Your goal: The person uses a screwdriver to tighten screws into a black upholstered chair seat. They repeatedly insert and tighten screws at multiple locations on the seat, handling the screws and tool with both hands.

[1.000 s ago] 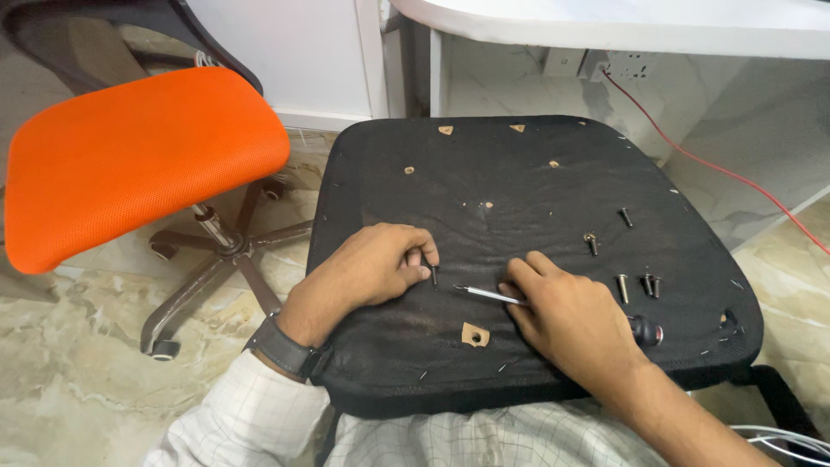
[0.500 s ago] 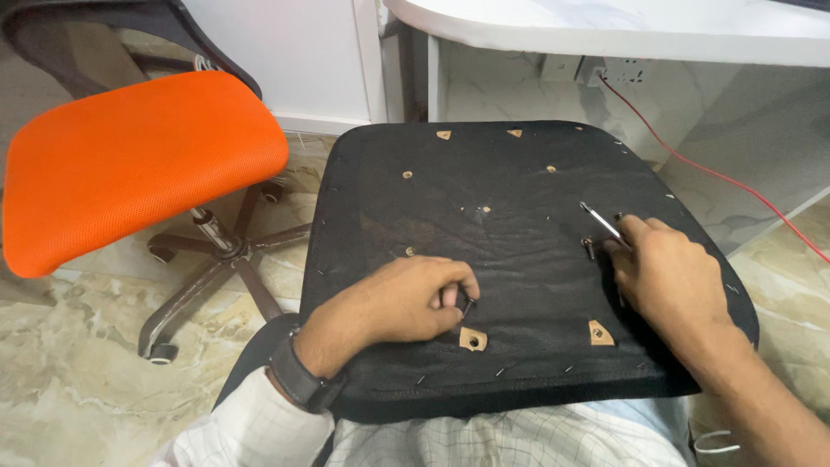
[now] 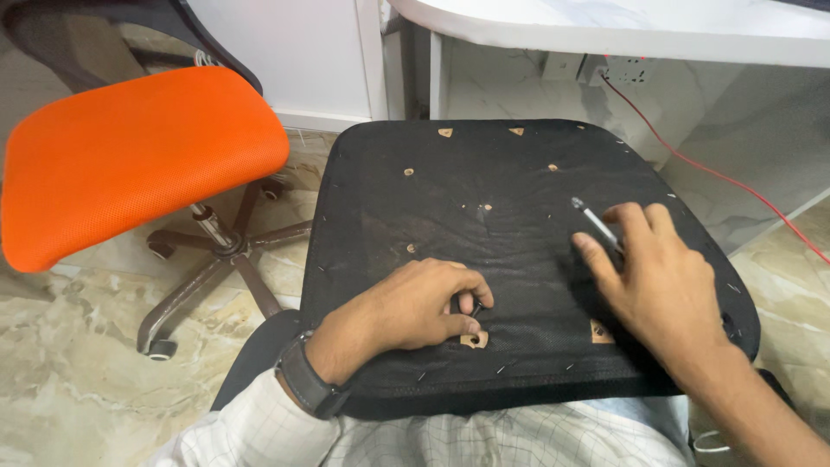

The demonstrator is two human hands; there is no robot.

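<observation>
A black upturned chair seat base (image 3: pixel 484 216) lies across my lap, its underside dotted with small wooden-looking holes. My left hand (image 3: pixel 415 303) rests on its near middle, fingers pinched on a small dark screw (image 3: pixel 475 308) beside a hole (image 3: pixel 473 340). My right hand (image 3: pixel 657 277) hovers over the right part of the seat and holds a thin metal tool (image 3: pixel 592 220), its tip pointing up and left. Another hole (image 3: pixel 601 330) shows just below the right hand.
An orange office chair (image 3: pixel 130 156) on a wheeled base stands to the left on the marble floor. A white desk (image 3: pixel 622 30) runs along the back, with a red wire (image 3: pixel 718 177) trailing down at the right.
My right hand has moved from the near middle of the seat to its right side with the tool. My left hand slid nearer and to the right, beside the front hole.
</observation>
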